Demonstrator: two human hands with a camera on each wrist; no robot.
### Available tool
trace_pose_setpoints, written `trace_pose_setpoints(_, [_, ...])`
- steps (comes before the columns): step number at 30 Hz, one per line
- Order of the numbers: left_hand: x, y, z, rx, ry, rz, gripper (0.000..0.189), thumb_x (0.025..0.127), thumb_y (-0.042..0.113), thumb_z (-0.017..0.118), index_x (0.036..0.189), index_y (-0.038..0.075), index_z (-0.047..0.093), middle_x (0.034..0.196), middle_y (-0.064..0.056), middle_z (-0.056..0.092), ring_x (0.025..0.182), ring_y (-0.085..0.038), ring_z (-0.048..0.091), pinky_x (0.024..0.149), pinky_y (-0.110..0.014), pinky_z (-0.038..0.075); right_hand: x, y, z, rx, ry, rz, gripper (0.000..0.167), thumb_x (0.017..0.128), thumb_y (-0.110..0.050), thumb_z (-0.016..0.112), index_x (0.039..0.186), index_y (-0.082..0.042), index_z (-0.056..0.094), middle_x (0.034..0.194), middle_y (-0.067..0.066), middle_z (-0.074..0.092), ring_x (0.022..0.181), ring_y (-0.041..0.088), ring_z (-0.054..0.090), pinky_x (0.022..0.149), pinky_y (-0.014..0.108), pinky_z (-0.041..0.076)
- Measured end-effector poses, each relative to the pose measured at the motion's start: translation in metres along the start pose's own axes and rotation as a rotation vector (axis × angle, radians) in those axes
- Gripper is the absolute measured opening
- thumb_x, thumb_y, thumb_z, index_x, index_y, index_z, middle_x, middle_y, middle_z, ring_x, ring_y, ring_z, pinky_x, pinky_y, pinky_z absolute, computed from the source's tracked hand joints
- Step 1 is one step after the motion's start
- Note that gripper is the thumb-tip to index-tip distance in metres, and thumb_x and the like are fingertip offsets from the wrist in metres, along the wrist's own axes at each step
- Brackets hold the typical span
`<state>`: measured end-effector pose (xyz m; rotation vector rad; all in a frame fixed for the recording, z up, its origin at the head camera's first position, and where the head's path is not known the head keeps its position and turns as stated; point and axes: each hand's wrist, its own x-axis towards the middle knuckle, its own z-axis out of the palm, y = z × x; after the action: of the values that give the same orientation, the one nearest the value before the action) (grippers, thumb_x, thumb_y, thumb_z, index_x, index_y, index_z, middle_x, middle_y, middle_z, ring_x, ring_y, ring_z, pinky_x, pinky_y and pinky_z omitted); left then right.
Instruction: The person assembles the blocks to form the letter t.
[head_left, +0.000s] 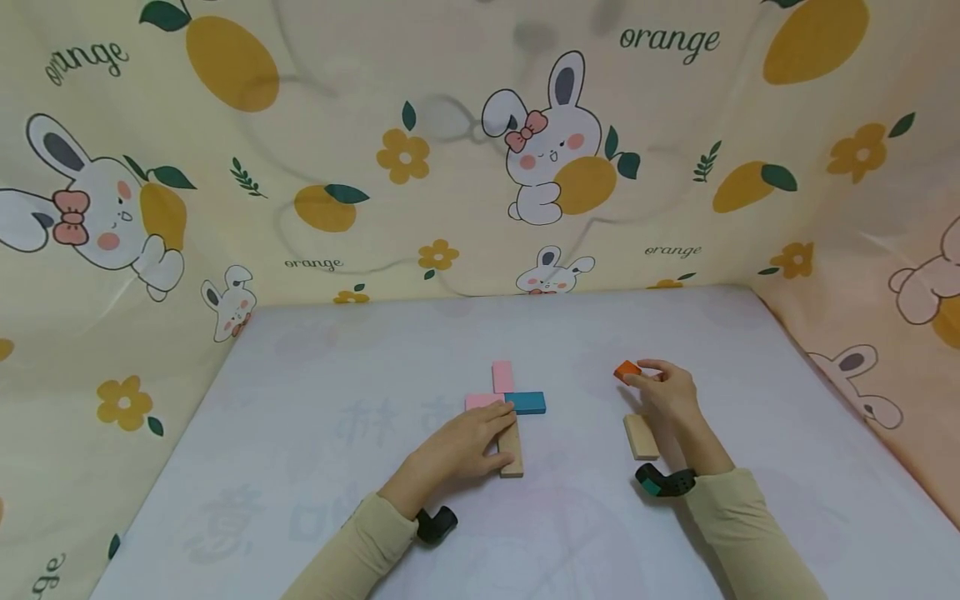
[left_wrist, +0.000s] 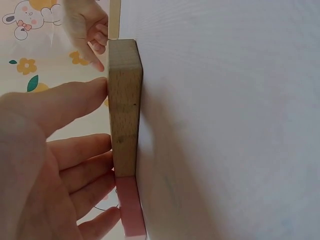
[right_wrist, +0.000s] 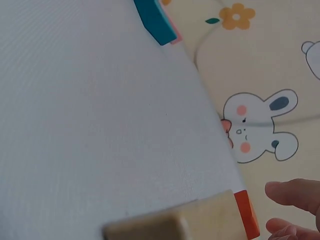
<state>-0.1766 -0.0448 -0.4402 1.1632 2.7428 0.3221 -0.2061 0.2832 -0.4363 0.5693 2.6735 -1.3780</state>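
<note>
My left hand [head_left: 468, 440] lies over a group of blocks, its extended fingers [left_wrist: 85, 150] touching a plain wooden block [head_left: 512, 450] and reaching the pink block [head_left: 483, 402] beside it. A blue block [head_left: 527, 403] extends to the right and another pink block [head_left: 502, 377] points away, so the group forms a cross. My right hand [head_left: 670, 392] is over at the right, fingers loosely bent beside an orange block [head_left: 627, 372]. In the right wrist view a small gap shows between its fingertips [right_wrist: 280, 191] and the orange block [right_wrist: 247, 215].
A loose wooden block [head_left: 641, 437] lies just below my right hand, on the white tabletop [head_left: 300, 375]. A printed cloth [head_left: 450, 192] with rabbits and oranges rises at the back and both sides. Each wrist wears a dark strapped device.
</note>
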Motion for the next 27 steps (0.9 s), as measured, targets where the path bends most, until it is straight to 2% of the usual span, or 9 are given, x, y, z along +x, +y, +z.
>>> trace_pose_setpoints(7, [-0.001, 0.0, 0.001, -0.004, -0.001, -0.001, 0.06, 0.095, 0.038, 0.058, 0.144, 0.007, 0.045, 0.155, -0.006, 0.041, 0.144, -0.021, 0.039, 0.119, -0.035, 0.036, 0.003, 0.003, 0.001, 0.052, -0.034, 0.065, 0.064, 0.091, -0.032, 0.063, 0.144, -0.002, 0.042, 0.128, 0.021, 0.044, 0.103, 0.024, 0.041, 0.073, 0.024, 0.037])
trace_pose_setpoints(11, [0.0, -0.001, 0.002, -0.002, -0.002, 0.0, 0.06, 0.095, 0.039, 0.058, 0.144, 0.007, 0.045, 0.155, -0.006, 0.04, 0.145, -0.02, 0.039, 0.119, -0.035, 0.036, 0.005, 0.005, 0.001, 0.053, -0.041, 0.075, 0.064, 0.092, -0.032, 0.062, 0.144, -0.002, 0.041, 0.135, 0.025, 0.041, 0.1, 0.024, 0.042, 0.07, 0.023, 0.038])
trace_pose_setpoints(13, [0.0, -0.001, 0.002, 0.001, -0.003, 0.0, 0.06, 0.095, 0.039, 0.058, 0.144, 0.008, 0.045, 0.155, -0.006, 0.04, 0.145, -0.02, 0.039, 0.119, -0.035, 0.036, 0.006, 0.006, 0.001, 0.044, -0.033, 0.078, 0.064, 0.091, -0.032, 0.063, 0.144, -0.002, 0.042, 0.128, 0.023, 0.044, 0.094, 0.021, 0.043, 0.066, 0.022, 0.037])
trace_pose_setpoints(16, [0.0, 0.0, 0.002, 0.007, -0.008, -0.004, 0.06, 0.095, 0.039, 0.058, 0.144, 0.008, 0.045, 0.155, -0.005, 0.04, 0.145, -0.02, 0.038, 0.119, -0.034, 0.036, 0.008, 0.007, 0.001, 0.042, -0.022, 0.077, 0.063, 0.09, -0.031, 0.065, 0.142, -0.001, 0.044, 0.107, 0.015, 0.049, 0.079, 0.015, 0.044, 0.059, 0.022, 0.036])
trace_pose_setpoints(20, [-0.001, 0.0, 0.0, 0.002, -0.02, -0.016, 0.06, 0.095, 0.04, 0.056, 0.145, 0.009, 0.043, 0.156, -0.003, 0.039, 0.146, -0.018, 0.037, 0.12, -0.033, 0.035, 0.011, 0.007, -0.001, 0.057, -0.037, 0.075, 0.063, 0.09, -0.028, 0.065, 0.142, 0.0, 0.044, 0.082, 0.001, 0.042, 0.059, 0.007, 0.037, 0.051, 0.021, 0.033])
trace_pose_setpoints(23, [-0.001, 0.001, 0.0, -0.007, -0.024, -0.019, 0.06, 0.096, 0.04, 0.056, 0.145, 0.009, 0.043, 0.156, -0.004, 0.038, 0.146, -0.018, 0.037, 0.12, -0.034, 0.035, 0.011, 0.007, -0.002, 0.072, -0.063, 0.077, 0.063, 0.091, -0.027, 0.064, 0.143, -0.001, 0.042, 0.074, -0.003, 0.04, 0.054, 0.004, 0.035, 0.049, 0.02, 0.032])
trace_pose_setpoints(27, [0.0, 0.0, -0.001, -0.005, -0.022, -0.013, 0.06, 0.096, 0.039, 0.057, 0.145, 0.008, 0.044, 0.156, -0.005, 0.039, 0.145, -0.019, 0.037, 0.119, -0.034, 0.035, 0.011, 0.006, -0.001, 0.089, -0.078, 0.093, 0.065, 0.09, -0.027, 0.065, 0.144, -0.001, 0.04, 0.072, -0.007, 0.042, 0.055, 0.004, 0.038, 0.05, 0.02, 0.033])
